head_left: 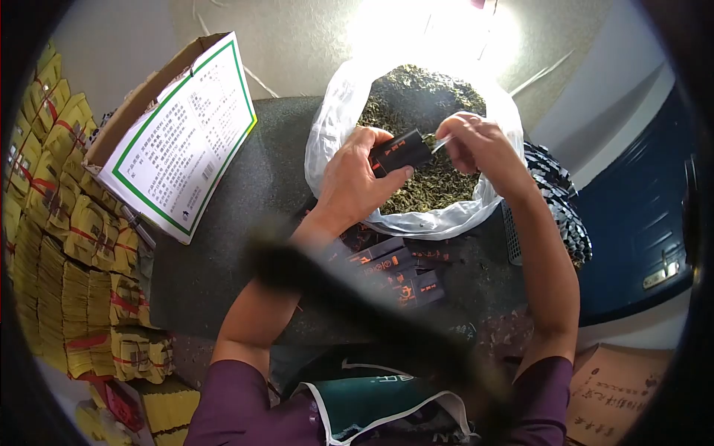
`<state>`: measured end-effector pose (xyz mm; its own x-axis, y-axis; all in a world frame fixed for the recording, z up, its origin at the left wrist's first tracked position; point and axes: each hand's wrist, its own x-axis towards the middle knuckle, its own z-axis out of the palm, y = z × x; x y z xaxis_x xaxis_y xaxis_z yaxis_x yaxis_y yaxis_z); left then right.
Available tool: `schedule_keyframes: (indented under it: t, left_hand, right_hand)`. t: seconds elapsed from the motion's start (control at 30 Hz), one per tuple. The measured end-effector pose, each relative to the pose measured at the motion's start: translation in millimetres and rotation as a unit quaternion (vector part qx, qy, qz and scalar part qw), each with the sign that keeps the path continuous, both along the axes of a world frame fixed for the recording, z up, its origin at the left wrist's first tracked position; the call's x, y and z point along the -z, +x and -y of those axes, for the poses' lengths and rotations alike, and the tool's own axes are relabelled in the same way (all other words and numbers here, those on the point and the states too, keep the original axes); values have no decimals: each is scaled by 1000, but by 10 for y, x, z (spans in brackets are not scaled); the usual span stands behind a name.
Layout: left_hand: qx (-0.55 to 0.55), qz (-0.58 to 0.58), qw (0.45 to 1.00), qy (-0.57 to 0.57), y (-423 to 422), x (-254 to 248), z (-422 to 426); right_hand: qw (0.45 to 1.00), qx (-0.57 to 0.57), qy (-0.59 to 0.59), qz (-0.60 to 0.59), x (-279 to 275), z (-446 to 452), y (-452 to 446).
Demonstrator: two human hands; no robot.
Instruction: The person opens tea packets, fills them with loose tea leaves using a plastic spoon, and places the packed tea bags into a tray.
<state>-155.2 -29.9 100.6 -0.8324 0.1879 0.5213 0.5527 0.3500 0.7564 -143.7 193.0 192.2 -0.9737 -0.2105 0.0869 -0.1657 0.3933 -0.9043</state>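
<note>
My left hand [357, 175] is wrapped round a small black packet [401, 154] with orange print, tilted over the bag. At the packet's right end, my right hand [476, 145] pinches a thin, pale item [440, 143], too small to make out. Below both hands, a white plastic bag [327, 119] stands open, full of dried green leaves [416, 195]. More black packets [394, 271] with orange print lie in a pile on the dark table [223, 215], nearer to me.
On the left stands a cardboard box [186, 137] with a green-bordered label. Bundled yellow packets [82, 230] are stacked beyond it. A basket [512, 236] of black-and-white packets [554, 201] is right of the bag. A blurred dark strap [372, 320] crosses the near view.
</note>
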Motion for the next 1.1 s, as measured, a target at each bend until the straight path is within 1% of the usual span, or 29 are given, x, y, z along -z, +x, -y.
schedule_keyframes:
  t: [0.03,0.07,0.13,0.17,0.23,0.27,0.33,0.37,0.4,0.47,0.5,0.53,0.57,0.6,0.63,0.67,0.7,0.8,0.83,0.9,0.93,1.0,1.03,1.1]
  left_hand:
    - [5,-4,1000,3,1,12,-10]
    - [11,-8,1000,5,3,20,-22]
    - [12,2,1000,16,10,27,-42]
    - [13,13,999,27,12,32,-45]
    - [25,37,998,48,10,23,-35]
    - [39,59,995,68,9,20,-30]
    - [44,69,993,83,1,20,-24]
    - [51,79,991,96,-4,20,-20]
    - [49,79,991,98,-12,18,-17]
    - [48,74,989,120,-29,18,-11]
    - [47,76,988,122,-28,4,-1]
    - [50,83,987,132,-19,-33,19]
    - [53,88,985,141,-5,-73,37]
    - [54,89,985,141,15,-116,54]
    - [49,87,986,137,37,-162,75]
    - [44,84,987,132,43,-195,94]
    - [44,82,987,132,41,-209,109]
    - [35,80,985,146,25,-230,145]
    - [33,74,986,146,8,-219,154]
    - [30,68,987,145,-7,-208,168]
    - [32,60,989,135,-9,-203,169]
    - [34,51,990,125,-24,-195,167]
    - [33,55,990,124,-27,-178,159]
    - [34,61,990,124,-30,-150,141]
  right_hand:
    - [999,2,44,-24,-2,71,33]
    - [999,2,44,-25,-7,129,59]
    - [990,-24,109,-87,-26,214,107]
    - [990,-25,109,-86,-68,237,150]
    - [944,-37,241,-222,-171,284,234]
    - [944,-39,241,-221,-183,283,248]
    - [912,-46,265,-309,-209,236,258]
    - [926,-25,246,-286,-212,209,269]
    - [926,-28,247,-285,-217,151,247]
    - [960,34,129,-246,-215,-11,142]
    - [968,47,67,-237,-172,-86,49]
    - [969,46,69,-235,-123,-123,-33]
    - [962,86,164,-199,-69,-154,-112]
    - [945,125,256,-161,27,-210,-208]
    - [836,55,447,-314,330,-389,-397]
    - [883,95,396,-232,500,-336,-487]
    - [884,119,401,-208,570,-207,-460]
    - [940,111,286,-149,822,-21,-546]
    - [940,111,285,-151,867,-18,-615]
    - [984,111,131,-39,887,24,-718]
    - [984,112,130,-39,864,24,-700]
    - [990,138,5,30,764,5,-657]
    - [991,127,-23,25,752,-29,-647]
    - [992,122,-34,23,687,-105,-608]
